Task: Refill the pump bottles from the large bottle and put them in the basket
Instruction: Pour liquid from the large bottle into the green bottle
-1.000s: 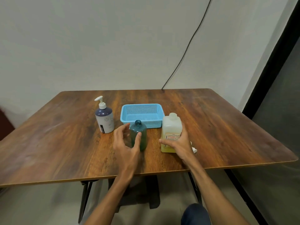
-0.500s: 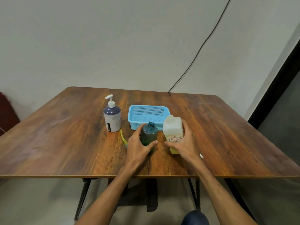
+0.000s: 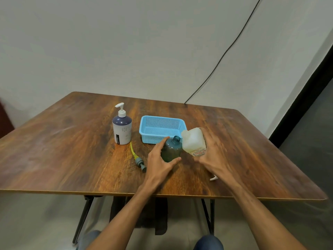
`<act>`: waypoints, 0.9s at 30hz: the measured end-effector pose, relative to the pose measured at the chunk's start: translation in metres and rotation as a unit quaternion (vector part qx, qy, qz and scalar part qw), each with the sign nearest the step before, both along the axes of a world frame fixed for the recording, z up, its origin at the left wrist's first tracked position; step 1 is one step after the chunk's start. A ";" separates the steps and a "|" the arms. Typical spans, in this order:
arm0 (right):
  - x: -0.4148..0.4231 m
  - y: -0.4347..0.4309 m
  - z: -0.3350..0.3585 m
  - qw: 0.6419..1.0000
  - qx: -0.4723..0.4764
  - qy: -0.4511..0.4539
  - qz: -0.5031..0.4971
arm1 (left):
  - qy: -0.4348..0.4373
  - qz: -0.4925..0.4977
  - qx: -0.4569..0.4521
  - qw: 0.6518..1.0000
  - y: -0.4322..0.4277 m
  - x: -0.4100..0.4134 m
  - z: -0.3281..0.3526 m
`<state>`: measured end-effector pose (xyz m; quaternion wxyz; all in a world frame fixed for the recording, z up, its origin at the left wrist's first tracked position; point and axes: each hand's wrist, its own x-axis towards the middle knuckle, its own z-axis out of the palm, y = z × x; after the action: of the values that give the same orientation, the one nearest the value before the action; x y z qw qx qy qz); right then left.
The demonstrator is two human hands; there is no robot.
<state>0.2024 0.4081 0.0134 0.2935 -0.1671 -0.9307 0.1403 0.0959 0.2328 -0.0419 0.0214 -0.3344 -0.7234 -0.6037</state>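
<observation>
1. Our left grip (image 3: 158, 160) is curled round the small green bottle (image 3: 171, 150), thumb on the near side and fingers on the far side; the bottle stands upright and open-necked on the surface (image 3: 72, 150), just in front of the blue basket (image 3: 156, 138).
2. Our right grip (image 3: 214, 154) is clamped round the lower body of the large bottle (image 3: 193, 139); it leans with its mouth toward the green bottle's neck, just beside it; whether liquid is running we cannot tell.
3. We judge its pale translucent walls soft; take it low and squeeze gently, or the stream may miss the narrow neck.
4. The green bottle looks light and tippy; hold it mid-body, pressed down.
5. Further out, the pump head with yellow tube (image 3: 137, 159) lies left of our left grip; the white pump bottle (image 3: 122, 129) stands upright beyond it; a small white cap (image 3: 213, 178) lies by our right wrist.
</observation>
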 end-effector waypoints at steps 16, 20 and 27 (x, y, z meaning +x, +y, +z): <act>0.005 -0.005 0.020 0.990 0.114 -0.072 -0.049 | 0.019 -0.001 0.000 1.000 -0.004 -0.003 0.004; 0.004 -0.007 0.023 0.988 0.118 -0.085 -0.056 | 0.024 -0.002 -0.002 1.000 -0.004 -0.003 0.003; 0.006 -0.009 0.026 0.982 0.142 -0.105 -0.068 | 0.029 -0.002 -0.011 1.000 -0.005 -0.003 0.002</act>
<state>0.2088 0.3986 0.0398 0.2236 -0.2003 -0.9533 -0.0315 0.0931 0.2281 -0.0399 0.0377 -0.3534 -0.7286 -0.5855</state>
